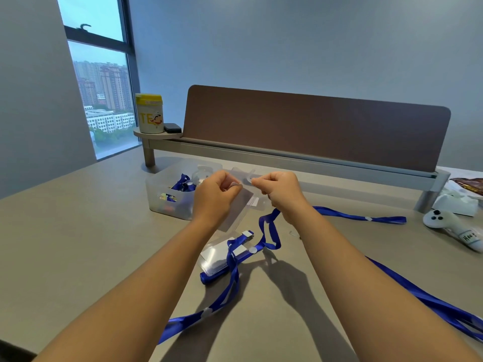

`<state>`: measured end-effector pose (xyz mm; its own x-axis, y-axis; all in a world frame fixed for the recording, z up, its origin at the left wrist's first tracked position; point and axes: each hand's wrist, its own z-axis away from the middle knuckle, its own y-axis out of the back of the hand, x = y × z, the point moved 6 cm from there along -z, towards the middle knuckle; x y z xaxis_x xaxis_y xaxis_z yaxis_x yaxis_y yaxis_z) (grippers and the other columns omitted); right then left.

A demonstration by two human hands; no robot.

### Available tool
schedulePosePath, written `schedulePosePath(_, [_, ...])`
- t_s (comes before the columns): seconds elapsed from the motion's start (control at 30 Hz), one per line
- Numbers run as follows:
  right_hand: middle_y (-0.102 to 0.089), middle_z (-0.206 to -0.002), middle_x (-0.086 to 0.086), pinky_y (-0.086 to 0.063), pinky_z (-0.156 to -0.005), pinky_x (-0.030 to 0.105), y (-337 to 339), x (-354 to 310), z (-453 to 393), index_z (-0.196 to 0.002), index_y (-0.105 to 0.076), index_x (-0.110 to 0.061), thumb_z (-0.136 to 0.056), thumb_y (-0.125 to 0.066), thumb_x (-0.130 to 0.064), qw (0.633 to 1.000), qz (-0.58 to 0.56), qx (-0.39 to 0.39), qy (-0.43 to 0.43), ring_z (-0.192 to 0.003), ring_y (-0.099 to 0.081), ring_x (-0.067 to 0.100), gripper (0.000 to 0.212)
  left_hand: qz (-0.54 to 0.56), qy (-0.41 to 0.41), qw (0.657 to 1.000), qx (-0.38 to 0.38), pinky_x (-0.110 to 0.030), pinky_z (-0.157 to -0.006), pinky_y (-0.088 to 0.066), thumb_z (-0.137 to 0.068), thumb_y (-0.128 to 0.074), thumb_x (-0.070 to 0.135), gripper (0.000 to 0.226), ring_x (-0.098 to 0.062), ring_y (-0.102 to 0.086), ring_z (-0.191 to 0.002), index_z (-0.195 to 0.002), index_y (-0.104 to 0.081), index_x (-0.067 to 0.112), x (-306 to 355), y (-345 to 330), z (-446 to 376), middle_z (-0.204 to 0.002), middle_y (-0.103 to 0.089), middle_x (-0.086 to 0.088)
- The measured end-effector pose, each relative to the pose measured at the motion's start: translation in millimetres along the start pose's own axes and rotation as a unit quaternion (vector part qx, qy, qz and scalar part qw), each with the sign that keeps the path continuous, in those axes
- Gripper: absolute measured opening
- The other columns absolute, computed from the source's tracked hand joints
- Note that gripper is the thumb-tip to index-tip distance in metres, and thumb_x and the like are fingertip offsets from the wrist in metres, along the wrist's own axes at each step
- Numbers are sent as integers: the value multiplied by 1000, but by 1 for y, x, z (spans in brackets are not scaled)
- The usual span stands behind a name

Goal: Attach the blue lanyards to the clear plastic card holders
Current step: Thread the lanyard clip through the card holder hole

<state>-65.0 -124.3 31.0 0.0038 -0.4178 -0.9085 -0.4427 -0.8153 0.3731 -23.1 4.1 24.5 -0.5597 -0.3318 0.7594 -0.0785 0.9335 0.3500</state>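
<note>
A clear card holder (236, 205) is held above the middle of the table (78, 231), pinched at its top by the left hand (215, 195). The right hand (281, 192) is closed on a blue lanyard (269, 231) trailing down to the table. Below lies a second holder (217, 259) with a lanyard across it. Behind sits a translucent bin (167, 194); at the right edge, a white controller (454, 228) with a handwritten label, unclear. On the shelf's left end, a yellow-lidded tub (149, 113) reads "TE".

Cool, even daylight from window (100, 82) at left; soft arm shadows on counter (65, 231); wide-angle bending at edges; slight softness overall
</note>
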Motion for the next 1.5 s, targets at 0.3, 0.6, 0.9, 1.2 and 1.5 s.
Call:
schedulePosePath(0.3, [-54, -72, 7, -43, -62, 28, -3, -1, 5, -90, -65, 6, -87, -54, -13, 978, 182, 2, 107, -66, -48, 17, 22, -99, -44, 994, -13, -30, -68, -47, -84, -55, 15, 15, -20, -53, -74, -88, -61, 1, -1, -2, 6, -89, -68, -20])
schedulePosePath(0.6, [-65, -89, 16, -46, -69, 30, 5, 9, 12, -94, -65, 1, -89, -51, -17, 925, 358, -33, 125, -73, -51, 19, 24, -143, -73, 986, -40, -26, -63, -39, -85, -55, 17, 18, -20, -51, -72, -89, -60, 1, 1, -21, 18, -91, -69, -21])
schedulePosePath(0.9, [-54, -93, 5, -42, -73, 30, 35, 58, 9, -104, -58, -3, -91, -50, -19, 970, 241, 1, 25, -86, -51, 19, 23, -116, -33, 991, -51, -30, -64, -41, -86, -52, 13, 14, -22, -51, -74, -86, -57, 0, -6, -32, 15, -89, -66, -21])
schedulePosePath(1.2, [-28, -150, 10, -34, -107, 35, -17, 125, 2, -143, -26, -12, -92, -49, -20, 941, 292, -163, -58, -132, -38, 25, 57, -120, -14, 990, -79, -30, -64, -41, -85, -53, 12, 10, -23, -54, -79, -86, -57, 3, -32, -47, 22, -91, -66, -16])
schedulePosePath(1.5, [-64, -114, 13, -48, -86, 34, -21, 141, -10, -115, -62, -8, -88, -54, -17, 887, 432, -157, -42, -102, -60, 27, 29, -126, -4, 988, -89, -33, -71, -48, -86, -54, 16, 14, -30, -59, -93, -91, -57, 3, -39, -47, 17, -105, -66, -17])
